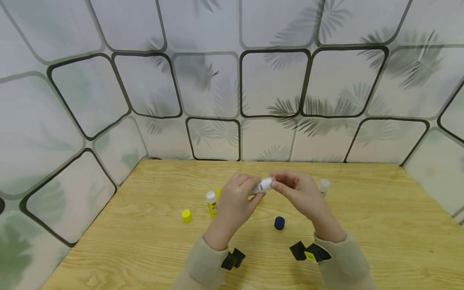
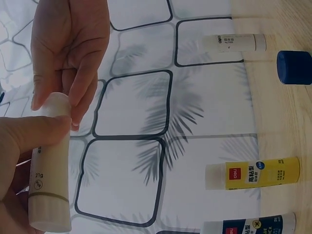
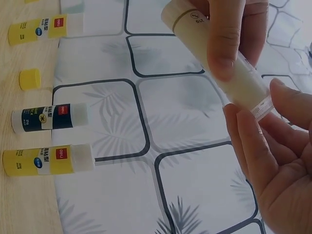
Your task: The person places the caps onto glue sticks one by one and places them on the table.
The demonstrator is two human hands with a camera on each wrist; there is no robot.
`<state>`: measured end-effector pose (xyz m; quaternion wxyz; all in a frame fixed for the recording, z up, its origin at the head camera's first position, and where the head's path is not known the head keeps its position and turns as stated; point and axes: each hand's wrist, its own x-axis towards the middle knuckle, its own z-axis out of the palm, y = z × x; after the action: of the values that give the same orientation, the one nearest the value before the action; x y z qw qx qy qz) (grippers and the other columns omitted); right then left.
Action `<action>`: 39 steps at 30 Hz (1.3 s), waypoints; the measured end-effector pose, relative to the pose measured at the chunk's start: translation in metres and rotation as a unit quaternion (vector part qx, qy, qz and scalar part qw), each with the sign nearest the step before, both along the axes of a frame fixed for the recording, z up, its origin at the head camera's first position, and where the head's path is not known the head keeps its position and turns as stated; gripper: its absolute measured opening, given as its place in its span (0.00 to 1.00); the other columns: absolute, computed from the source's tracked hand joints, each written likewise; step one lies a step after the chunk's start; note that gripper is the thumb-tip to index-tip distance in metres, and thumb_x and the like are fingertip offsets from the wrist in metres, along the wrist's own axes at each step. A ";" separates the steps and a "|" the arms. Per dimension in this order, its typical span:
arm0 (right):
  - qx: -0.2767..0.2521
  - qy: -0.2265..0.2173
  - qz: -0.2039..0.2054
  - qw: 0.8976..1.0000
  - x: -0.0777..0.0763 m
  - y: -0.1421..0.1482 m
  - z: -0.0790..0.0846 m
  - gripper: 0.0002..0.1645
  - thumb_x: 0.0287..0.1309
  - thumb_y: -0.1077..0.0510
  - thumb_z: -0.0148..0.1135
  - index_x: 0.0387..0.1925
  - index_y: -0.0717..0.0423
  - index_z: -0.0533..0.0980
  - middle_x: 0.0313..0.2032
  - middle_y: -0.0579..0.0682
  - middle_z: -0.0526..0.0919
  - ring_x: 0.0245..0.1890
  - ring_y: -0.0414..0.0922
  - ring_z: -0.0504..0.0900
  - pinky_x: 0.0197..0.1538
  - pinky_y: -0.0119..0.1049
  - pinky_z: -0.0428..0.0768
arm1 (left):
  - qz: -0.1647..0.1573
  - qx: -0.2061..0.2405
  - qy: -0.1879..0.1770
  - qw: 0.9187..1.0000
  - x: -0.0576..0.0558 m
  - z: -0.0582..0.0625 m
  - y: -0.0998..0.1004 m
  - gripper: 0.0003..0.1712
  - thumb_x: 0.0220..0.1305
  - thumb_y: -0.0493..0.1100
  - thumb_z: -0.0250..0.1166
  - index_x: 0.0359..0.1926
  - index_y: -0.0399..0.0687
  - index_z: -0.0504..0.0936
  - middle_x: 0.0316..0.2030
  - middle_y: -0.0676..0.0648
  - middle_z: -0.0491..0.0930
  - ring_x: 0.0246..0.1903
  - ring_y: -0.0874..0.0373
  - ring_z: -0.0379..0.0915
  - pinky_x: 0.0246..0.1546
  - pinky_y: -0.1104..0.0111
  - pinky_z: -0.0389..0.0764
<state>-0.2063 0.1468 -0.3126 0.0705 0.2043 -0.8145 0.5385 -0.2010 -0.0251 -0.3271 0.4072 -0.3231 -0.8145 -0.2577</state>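
Observation:
A white glue stick (image 1: 264,185) is held up over the table, tilted, by both hands. My left hand (image 1: 235,201) grips its body, with the thumb laid along the side in the left wrist view. My right hand (image 1: 302,195) pinches the clear ribbed end (image 3: 263,107) between thumb and fingertips. At the opposite end of the glue stick there is a thin ring line and a pale end piece (image 2: 50,214). Beneath the hands, a dark blue cap (image 1: 279,223) stands on the table.
Left of the hands are a yellow cap (image 1: 186,216) and an upright yellow glue stick (image 1: 212,206). A dark blue glue stick (image 3: 46,117) and another yellow one (image 3: 41,161) also stand there. A white glue stick (image 1: 324,187) is behind the right hand. Patterned fabric (image 1: 275,84) surrounds the wooden table (image 1: 145,249).

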 end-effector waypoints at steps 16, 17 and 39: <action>-0.047 -0.010 -0.055 0.997 0.002 -0.004 0.000 0.18 0.53 0.58 0.61 0.45 0.64 0.74 0.39 0.56 0.79 0.38 0.45 0.77 0.38 0.31 0.76 | -0.028 0.045 -0.092 0.994 0.000 -0.007 0.006 0.17 0.43 0.43 0.72 0.35 0.41 0.78 0.29 0.49 0.76 0.26 0.62 0.69 0.24 0.76 0.71; -0.048 -0.009 -0.058 0.997 0.001 -0.004 0.000 0.18 0.53 0.58 0.61 0.45 0.64 0.74 0.40 0.56 0.79 0.38 0.44 0.77 0.38 0.31 0.76 | -0.035 0.047 -0.098 0.993 -0.001 -0.007 0.006 0.17 0.44 0.42 0.71 0.35 0.41 0.78 0.29 0.49 0.76 0.26 0.62 0.69 0.24 0.76 0.70; -0.005 -0.004 -0.102 0.995 -0.002 -0.006 -0.002 0.19 0.52 0.58 0.62 0.46 0.62 0.74 0.38 0.55 0.79 0.38 0.46 0.77 0.38 0.37 0.76 | -0.020 0.040 -0.175 0.984 -0.002 -0.014 0.011 0.14 0.47 0.42 0.69 0.34 0.41 0.78 0.28 0.49 0.75 0.24 0.62 0.68 0.22 0.80 0.69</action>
<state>-0.2082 0.1409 -0.3150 0.1225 0.1176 -0.8286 0.5334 -0.2034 -0.0142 -0.3406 0.2657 -0.2724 -0.8555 -0.3510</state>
